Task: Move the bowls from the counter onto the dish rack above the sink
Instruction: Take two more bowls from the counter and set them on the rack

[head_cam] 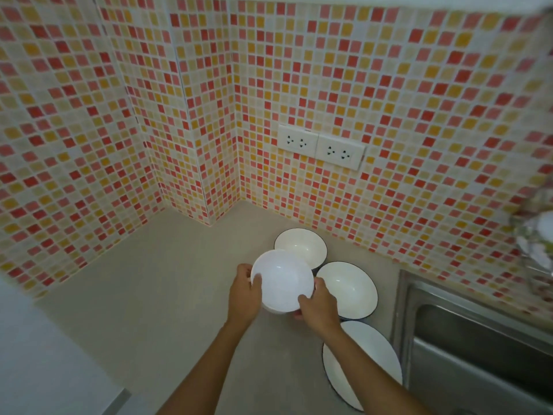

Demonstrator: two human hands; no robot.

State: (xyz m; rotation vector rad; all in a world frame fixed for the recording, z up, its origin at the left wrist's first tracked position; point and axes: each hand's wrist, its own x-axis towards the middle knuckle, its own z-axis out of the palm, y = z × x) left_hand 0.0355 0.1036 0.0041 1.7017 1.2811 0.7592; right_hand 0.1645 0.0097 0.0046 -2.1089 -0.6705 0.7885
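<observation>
Both hands' grip clasps a white bowl (281,281) above three dark-rimmed bowls (347,287) beside the sink (466,333).

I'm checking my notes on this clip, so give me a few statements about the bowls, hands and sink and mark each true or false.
1. Both hands hold one white bowl, left hand and right hand on opposite rims. True.
2. Three dark-rimmed bowls sit on the counter: far bowl, middle bowl, near bowl. True.
3. The sink is left of the bowls. False: it is to their right.
4. The held bowl has a dark rim. False: it is plain white.
5. The wall sockets have plugs in them. False: nothing is plugged in.
</observation>
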